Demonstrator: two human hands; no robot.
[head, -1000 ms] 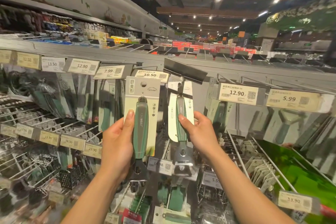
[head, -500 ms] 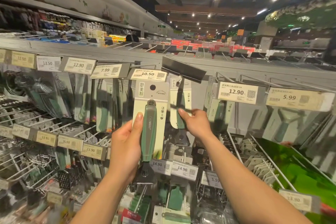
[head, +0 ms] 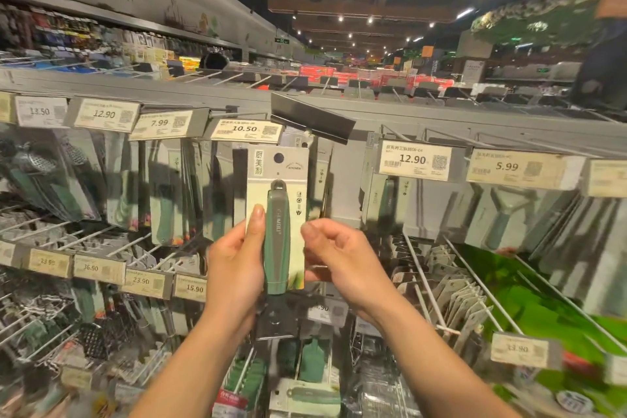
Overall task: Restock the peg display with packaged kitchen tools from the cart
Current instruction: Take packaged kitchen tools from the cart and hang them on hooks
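Note:
My left hand (head: 234,268) grips a packaged kitchen tool (head: 277,231), a green-handled utensil on a pale card, upright in front of the peg display. The card's hang hole is just below a peg whose black label flap (head: 312,115) is tipped up. Another pack (head: 320,173) of the same sort hangs on that peg behind the held card. My right hand (head: 339,261) hovers at the card's right edge with its fingers loosely curled and nothing in it. The cart is out of view.
Price tags line the top rail: 10.50 (head: 246,129), 12.90 (head: 414,159), 5.99 (head: 507,166). Full pegs of green-handled tools (head: 163,200) hang to the left. Long bare pegs (head: 424,278) jut out at the lower right. More packs (head: 305,397) hang below my wrists.
My right hand let go of the pack it pushed back onto the peg and drew back beside the held card. My left hand carried its pack right and up, under the raised flap.

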